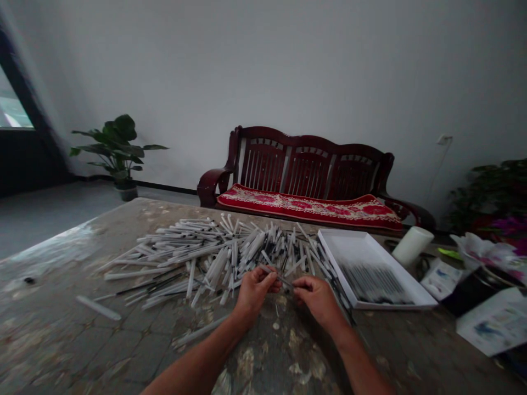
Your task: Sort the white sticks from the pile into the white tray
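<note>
My left hand pinches one end of a thin, pen-like stick at the front of a large pile. The fingertips of my right hand close on its other end, so the stick lies slantwise between the two hands. Its exact kind is too small to make out. Beyond the hands spreads the pile of thin sticks, many in whitish translucent sleeves, some bare and dark. To the right, a shallow white box holds a row of dark, sleeved sticks laid side by side.
The stone-patterned table carries a loose sleeve at the left and a small black cap-like piece. Right of the box stand a white roll and white cartons. Behind are a wooden bench and a potted plant.
</note>
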Motion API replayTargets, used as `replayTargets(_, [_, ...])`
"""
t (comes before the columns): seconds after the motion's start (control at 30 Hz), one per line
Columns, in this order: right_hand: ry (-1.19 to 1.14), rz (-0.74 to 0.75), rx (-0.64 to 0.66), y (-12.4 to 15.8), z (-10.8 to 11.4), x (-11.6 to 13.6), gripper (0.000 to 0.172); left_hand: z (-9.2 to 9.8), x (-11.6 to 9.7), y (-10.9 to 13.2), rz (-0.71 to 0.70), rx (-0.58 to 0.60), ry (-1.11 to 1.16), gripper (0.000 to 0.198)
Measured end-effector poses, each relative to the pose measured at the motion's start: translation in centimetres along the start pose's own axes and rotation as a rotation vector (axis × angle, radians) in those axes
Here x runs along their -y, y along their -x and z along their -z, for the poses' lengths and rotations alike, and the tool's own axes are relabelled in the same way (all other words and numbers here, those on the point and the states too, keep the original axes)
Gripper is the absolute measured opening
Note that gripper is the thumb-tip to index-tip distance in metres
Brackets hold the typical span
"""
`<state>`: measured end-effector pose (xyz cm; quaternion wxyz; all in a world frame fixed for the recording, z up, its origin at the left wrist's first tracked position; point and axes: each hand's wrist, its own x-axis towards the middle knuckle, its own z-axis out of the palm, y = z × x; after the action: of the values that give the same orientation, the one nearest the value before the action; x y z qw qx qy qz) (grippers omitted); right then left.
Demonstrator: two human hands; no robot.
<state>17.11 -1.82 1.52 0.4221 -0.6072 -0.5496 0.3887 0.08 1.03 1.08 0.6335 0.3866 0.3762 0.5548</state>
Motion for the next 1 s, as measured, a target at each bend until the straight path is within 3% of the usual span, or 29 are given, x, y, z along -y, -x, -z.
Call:
replayTargets(0.17, [-0.211,-0.046,0.082,0.4,0.8,1.4,0.034,0.3,0.1,-0.1,0.007,-0.070,0.111,0.042])
replayTargets(0.3, [-0.087,-0.146,0.094,0.4,1.8,1.6,0.032,0.6,0.0,0.2,-0.007,-0.110,0.187,0.043])
replayTargets(0.43, [0.095,-0.232,0.256,0.9,2.7,1.5,0.026,0.2,0.0,0.8,-0.080,-0.082,0.083,0.036])
replayTargets(0.53, [0.015,-0.245,0.321,2.2,2.9,2.0,0.031,-0.3,0.1,1.8,-0.205,-0.025,-0.101,0.024])
replayTargets(0.6, [-0.167,-0.240,0.286,3.4,2.7,2.3,0.041,-0.4,0.1,2.6,-0.360,0.011,-0.249,0.015])
replayTargets(0.7, [-0.428,-0.239,0.174,5.2,1.8,2.6,0.052,-0.5,0.1,4.0,-0.578,0.189,-0.462,0.011])
replayTargets(0.87, [-0.683,-0.336,0.021,6.9,0.0,2.3,0.051,-0.5,-0.1,5.5,-0.754,0.472,-0.661,0.028])
replayTargets(1.0, [-0.650,-0.285,-0.058,5.6,1.7,2.1,0.046,-0.4,0.0,5.6,-0.790,0.515,-0.777,0.039])
